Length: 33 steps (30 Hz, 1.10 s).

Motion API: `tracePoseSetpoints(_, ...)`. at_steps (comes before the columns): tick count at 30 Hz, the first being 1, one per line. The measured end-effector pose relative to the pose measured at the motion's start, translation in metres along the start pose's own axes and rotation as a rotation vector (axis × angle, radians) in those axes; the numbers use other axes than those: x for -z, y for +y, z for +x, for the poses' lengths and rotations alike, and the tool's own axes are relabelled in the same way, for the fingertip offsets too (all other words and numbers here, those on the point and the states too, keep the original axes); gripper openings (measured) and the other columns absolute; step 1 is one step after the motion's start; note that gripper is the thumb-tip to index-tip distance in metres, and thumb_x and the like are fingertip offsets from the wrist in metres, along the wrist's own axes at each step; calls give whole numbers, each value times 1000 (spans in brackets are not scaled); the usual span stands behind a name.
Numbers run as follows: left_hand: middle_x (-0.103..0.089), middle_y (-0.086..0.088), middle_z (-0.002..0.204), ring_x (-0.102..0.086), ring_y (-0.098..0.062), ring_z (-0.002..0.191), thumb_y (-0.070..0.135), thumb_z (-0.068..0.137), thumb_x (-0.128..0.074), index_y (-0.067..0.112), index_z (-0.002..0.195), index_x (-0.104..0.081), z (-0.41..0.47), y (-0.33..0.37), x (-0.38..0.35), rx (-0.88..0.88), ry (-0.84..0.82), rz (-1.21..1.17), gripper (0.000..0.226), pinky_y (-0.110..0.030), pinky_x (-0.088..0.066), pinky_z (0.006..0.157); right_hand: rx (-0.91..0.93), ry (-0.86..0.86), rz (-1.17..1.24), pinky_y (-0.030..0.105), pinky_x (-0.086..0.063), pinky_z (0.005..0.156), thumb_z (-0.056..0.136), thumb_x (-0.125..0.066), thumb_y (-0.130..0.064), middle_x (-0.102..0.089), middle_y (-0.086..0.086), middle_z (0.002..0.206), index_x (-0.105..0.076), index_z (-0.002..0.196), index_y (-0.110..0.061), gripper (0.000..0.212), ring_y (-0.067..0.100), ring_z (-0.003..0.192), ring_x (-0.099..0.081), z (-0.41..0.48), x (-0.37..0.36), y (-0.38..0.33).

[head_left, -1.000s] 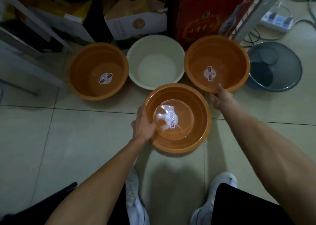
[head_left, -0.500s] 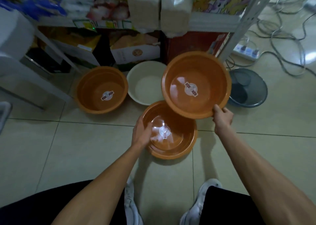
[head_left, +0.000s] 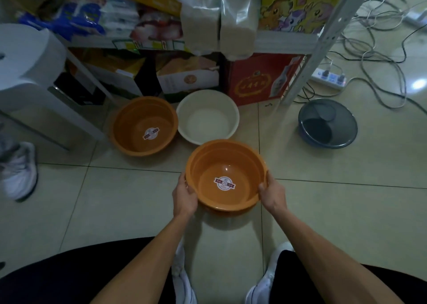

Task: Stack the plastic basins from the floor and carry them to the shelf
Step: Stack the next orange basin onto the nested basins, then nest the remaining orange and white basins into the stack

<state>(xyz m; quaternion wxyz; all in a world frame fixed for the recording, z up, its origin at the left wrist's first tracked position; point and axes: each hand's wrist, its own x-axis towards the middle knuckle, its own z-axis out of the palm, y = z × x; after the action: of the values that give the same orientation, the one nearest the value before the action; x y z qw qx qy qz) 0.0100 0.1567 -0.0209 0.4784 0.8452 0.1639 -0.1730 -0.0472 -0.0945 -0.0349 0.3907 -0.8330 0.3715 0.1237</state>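
Note:
Two orange basins are nested into one stack (head_left: 225,163), a round sticker on the inner bottom, held just above the tiled floor in front of my feet. My left hand (head_left: 184,194) grips the stack's left rim and my right hand (head_left: 271,191) grips its right rim. Another orange basin (head_left: 144,126) with the same sticker sits on the floor to the back left. A white basin (head_left: 208,116) rests beside it, touching its right side. A grey-blue basin (head_left: 328,123) sits alone at the right.
A metal shelf (head_left: 307,72) packed with boxes and bags stands behind the basins. A white stool (head_left: 25,61) is at the left, another person's shoe (head_left: 19,169) below it. A power strip (head_left: 329,77) and loose cables lie at the back right.
My right hand lifted the right orange basin off the floor and set it inside the one my left hand held. Both hands now hold the nested pair, and the view has risen.

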Motion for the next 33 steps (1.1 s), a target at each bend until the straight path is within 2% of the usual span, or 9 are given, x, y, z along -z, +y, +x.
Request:
tracePoseSetpoints(3, -61, 0, 141, -62, -20, 122, 21, 98, -52, 31, 149, -44, 4, -12, -6, -82, -77, 120, 53, -34, -48, 106, 53, -104, -153, 48, -55, 107, 107, -48, -29, -62, 7, 138, -37, 159, -27, 53, 34, 128, -67, 8, -9, 12)
tracePoseSetpoints(5, -33, -6, 165, -53, -33, 137, 34, 100, -48, 27, 160, -23, 13, -16, -15, -81, -146, 383, 66, -44, -41, 116, 71, -141, -344, 50, -39, 123, 105, -49, -44, -28, 10, 174, -12, 169, -22, 77, 37, 157, -40, 14, -19, 17)
tracePoseSetpoints(8, -3, -6, 173, -48, -35, 140, 49, 96, -49, 22, 164, 4, 26, -17, -28, -73, -217, 622, 90, -51, -36, 119, 154, -159, -556, 48, -23, 132, 101, -50, -49, 6, 7, 181, 13, 170, -17, 99, 27, 169, -8, 19, -34, 24)
tracePoseSetpoints(14, -7, -6, 172, -48, -35, 140, 69, 81, -47, 35, 159, 19, 39, -20, -27, -3, -335, 615, 108, -52, -42, 115, 172, -173, -622, 47, -33, 129, 96, -53, -61, 14, 5, 180, 29, 165, -21, 115, 27, 167, -20, 25, -40, 24)
tracePoseSetpoints(18, -1, 1, 173, -32, -33, 153, 77, 69, -44, 37, 162, 3, 49, 0, -16, 16, -481, 720, 112, -54, -33, 120, 152, -232, -626, 47, -51, 115, 93, -62, -56, 17, 4, 179, 57, 143, -32, 132, 30, 150, -49, 27, -26, 14)
tracePoseSetpoints(21, -48, -2, 153, -54, -30, 135, 71, 71, -44, 38, 138, -49, 49, 20, -4, 44, -465, 617, 75, -55, -43, 112, 61, -290, -638, 48, -46, 119, 86, -75, -50, 17, 4, 179, 30, 166, -22, 134, 29, 157, -38, 28, -23, -2)
tracePoseSetpoints(24, -70, -13, 124, -67, -29, 104, 31, 86, -55, 16, 115, -66, 60, 25, 4, 198, -165, 333, 35, -35, -52, 93, 55, -192, -562, 50, -38, 125, 91, -69, -45, -17, 9, 176, -12, 170, -18, 100, 29, 156, -38, 28, -27, -19)
tracePoseSetpoints(28, -70, -26, 120, -67, -41, 114, 16, 92, -51, -4, 113, -70, 100, 20, 22, 394, 84, 67, 34, -42, -54, 97, 166, -114, -555, 49, -28, 130, 99, -57, -39, -23, 10, 175, -32, 165, -13, 75, 30, 164, -27, 32, -41, -40)
tracePoseSetpoints(33, -50, -17, 152, -53, -38, 136, 28, 94, -67, 3, 152, -40, 164, -15, 53, 568, 329, -488, 69, -46, -47, 112, 305, -150, -513, 48, -28, 131, 101, -59, -30, -27, 11, 176, -34, 166, -15, 71, 29, 165, -26, 39, -70, -56)
